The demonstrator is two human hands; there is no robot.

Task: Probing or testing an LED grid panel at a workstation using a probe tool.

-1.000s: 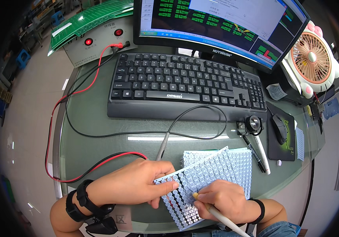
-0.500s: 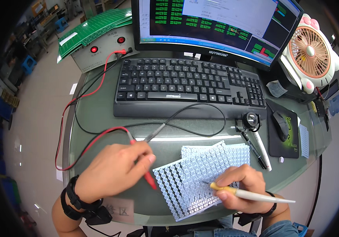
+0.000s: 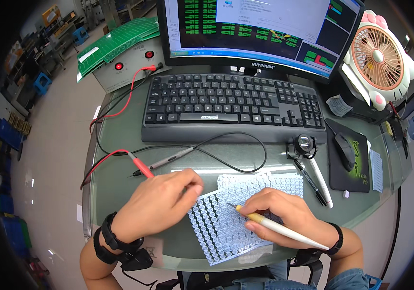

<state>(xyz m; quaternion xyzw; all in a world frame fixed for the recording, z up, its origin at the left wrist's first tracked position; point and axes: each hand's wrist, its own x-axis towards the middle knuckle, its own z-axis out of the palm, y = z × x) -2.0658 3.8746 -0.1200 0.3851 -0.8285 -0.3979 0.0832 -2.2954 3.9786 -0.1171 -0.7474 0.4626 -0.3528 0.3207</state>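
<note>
My right hand (image 3: 284, 215) grips a white-handled pointed tool (image 3: 277, 226). Its handle tapers, its grip is yellowish, and its thin dark tip is over the upper circuit board panel (image 3: 208, 223), which is covered in rows of round white patterns. Other panels (image 3: 286, 183) lie beneath it. At the panel's upper left edge is my left hand (image 3: 163, 203), its fingers curled and partly hidden; what they hold, if anything, does not show. A red test probe (image 3: 142, 167) passes out of sight behind that hand. A grey-and-black test probe (image 3: 168, 158) lies on the table just beyond.
A black keyboard (image 3: 211, 104) stands below the monitor (image 3: 245, 58). A grey box (image 3: 132, 67) with red lights carries green boards (image 3: 115, 46). Rightward are a magnifier (image 3: 304, 144), a black pen (image 3: 310, 183), a white pen (image 3: 321, 183), a mouse (image 3: 345, 152) and a fan (image 3: 378, 58).
My left hand has moved right toward the panel's edge. The grey-and-black probe's tip now shows on the table. The red probe has shifted left. My right hand has moved the tool up and left.
</note>
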